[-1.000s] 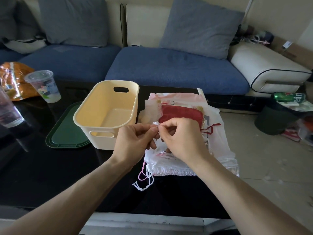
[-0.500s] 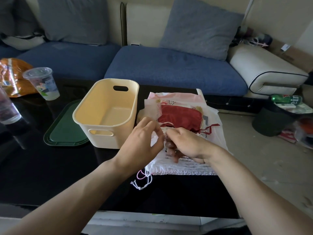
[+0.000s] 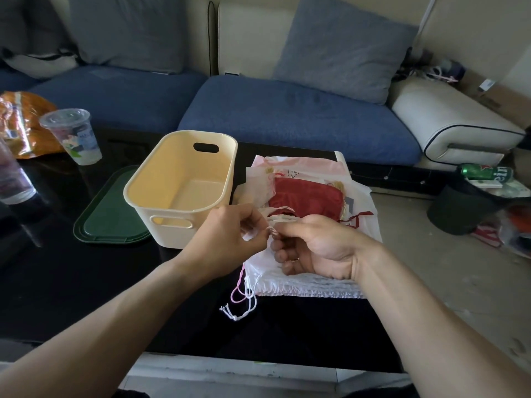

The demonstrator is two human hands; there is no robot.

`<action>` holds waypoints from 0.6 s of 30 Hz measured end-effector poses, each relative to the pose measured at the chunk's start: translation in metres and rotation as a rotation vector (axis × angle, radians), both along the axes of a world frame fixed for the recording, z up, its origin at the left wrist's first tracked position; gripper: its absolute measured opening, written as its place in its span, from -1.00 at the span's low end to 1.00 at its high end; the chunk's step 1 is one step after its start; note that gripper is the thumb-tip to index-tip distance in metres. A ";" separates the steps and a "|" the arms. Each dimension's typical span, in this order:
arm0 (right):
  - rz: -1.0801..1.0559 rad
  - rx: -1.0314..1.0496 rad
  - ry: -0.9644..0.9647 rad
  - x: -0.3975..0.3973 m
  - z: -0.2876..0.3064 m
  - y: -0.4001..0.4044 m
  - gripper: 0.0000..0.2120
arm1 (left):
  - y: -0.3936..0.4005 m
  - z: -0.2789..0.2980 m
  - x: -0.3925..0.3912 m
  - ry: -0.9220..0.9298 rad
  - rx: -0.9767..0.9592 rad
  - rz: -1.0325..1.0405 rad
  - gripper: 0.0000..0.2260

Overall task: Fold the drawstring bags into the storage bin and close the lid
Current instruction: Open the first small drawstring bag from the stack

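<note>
The drawstring bags (image 3: pixel 309 193), a loose pile of white, pink and red cloth pouches, lay on the black table just right of the empty cream plastic storage bin (image 3: pixel 184 182). Since a second before, the right hand (image 3: pixel 319 251) had turned palm-up, and the left hand (image 3: pixel 230 239) pinched a small sheer pouch (image 3: pixel 277 222) with it; folding looked barely begun, the green lid (image 3: pixel 110 216) unused.

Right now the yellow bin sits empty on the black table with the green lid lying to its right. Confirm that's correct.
Not quite. The head view shows the green lid lying to the left of the yellow bin, partly tucked under it. The rest holds: the bin sits empty on the black table.
</note>
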State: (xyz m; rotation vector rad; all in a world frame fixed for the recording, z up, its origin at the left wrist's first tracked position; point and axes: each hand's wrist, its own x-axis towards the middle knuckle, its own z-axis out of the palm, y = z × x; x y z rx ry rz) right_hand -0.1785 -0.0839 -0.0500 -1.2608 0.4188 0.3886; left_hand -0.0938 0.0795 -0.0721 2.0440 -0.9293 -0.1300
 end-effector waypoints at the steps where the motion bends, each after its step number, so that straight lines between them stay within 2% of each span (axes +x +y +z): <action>1: -0.011 0.002 -0.006 0.000 0.000 -0.001 -0.79 | 0.000 0.000 0.000 0.006 -0.017 -0.002 -0.90; 3: -0.028 -0.046 -0.021 0.000 0.001 -0.001 -0.73 | 0.000 -0.001 -0.002 -0.002 -0.046 0.000 -0.90; 6: -0.055 -0.280 -0.041 0.001 -0.005 0.002 -0.65 | 0.000 -0.002 -0.004 -0.020 -0.063 0.000 -0.93; 10: -0.142 -0.216 -0.029 0.003 -0.008 0.002 -0.90 | 0.000 -0.001 -0.002 -0.066 -0.061 -0.002 -0.91; 14: -0.166 -0.236 -0.007 0.003 -0.007 0.002 -0.92 | 0.000 0.002 -0.001 -0.166 -0.021 -0.039 -0.91; 18: -0.368 -0.336 -0.125 0.004 -0.007 0.005 -0.93 | -0.001 0.002 0.001 -0.235 0.016 -0.058 -0.93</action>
